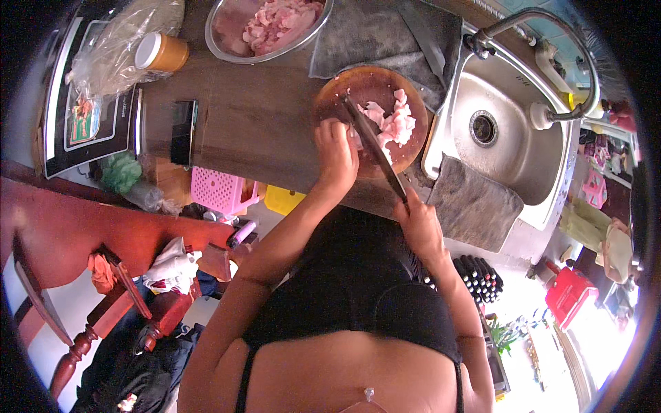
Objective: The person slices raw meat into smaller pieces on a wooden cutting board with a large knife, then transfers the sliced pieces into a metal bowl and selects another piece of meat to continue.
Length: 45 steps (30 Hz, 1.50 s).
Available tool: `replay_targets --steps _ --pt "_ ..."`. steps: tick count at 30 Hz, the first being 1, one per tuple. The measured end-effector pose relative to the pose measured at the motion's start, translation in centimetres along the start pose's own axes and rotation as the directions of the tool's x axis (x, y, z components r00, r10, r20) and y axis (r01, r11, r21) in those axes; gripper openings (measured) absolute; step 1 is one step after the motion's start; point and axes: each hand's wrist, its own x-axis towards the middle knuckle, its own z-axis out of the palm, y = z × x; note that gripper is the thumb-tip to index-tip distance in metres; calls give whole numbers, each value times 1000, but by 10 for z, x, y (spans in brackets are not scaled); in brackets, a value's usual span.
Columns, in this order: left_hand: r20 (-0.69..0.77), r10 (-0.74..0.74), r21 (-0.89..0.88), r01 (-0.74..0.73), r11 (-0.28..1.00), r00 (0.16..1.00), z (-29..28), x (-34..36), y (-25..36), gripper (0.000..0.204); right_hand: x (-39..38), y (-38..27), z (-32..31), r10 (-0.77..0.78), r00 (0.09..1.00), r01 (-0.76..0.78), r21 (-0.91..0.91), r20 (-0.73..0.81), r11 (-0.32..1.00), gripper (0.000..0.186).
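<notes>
A round wooden cutting board [332, 89] lies on the counter in front of me. Pale pink pieces of raw meat [399, 127] are heaped on its right half. My right hand [421, 221] is closed round the handle of a long dark knife [375, 148], whose blade slants up and left across the board. Just left of the blade, my left hand [336, 157] has its fingers curled and pressed down at the board's near left edge. A bit of meat shows between those fingers and the blade; the rest is hidden under the hand.
Behind the board stands a metal bowl [224, 54] of cut raw meat. A second knife [422, 41] lies on a grey cloth [344, 45]. On the right is a steel sink [513, 155]; a brown-grey cloth [475, 206] hangs over its near edge. A phone [183, 134] and an orange jar [172, 54] lie left.
</notes>
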Motion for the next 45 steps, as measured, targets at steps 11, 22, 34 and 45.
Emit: replay_targets --steps 11,22,34,45 --pt "132 27 25 -30 999 991 -31 -8 19 30 -10 -16 7 -108 990 103 -58 -89 993 18" --pt "157 -155 -36 163 986 975 -35 5 26 10 -30 -10 14 -17 1000 16 -71 -23 997 18" --pt "151 -188 -39 196 980 971 -37 8 23 10 -32 -9 -1 -3 1000 4 -30 24 1000 19" --pt "206 -187 10 189 982 961 -44 12 30 9 -35 -2 4 7 998 -3 -67 57 998 21"
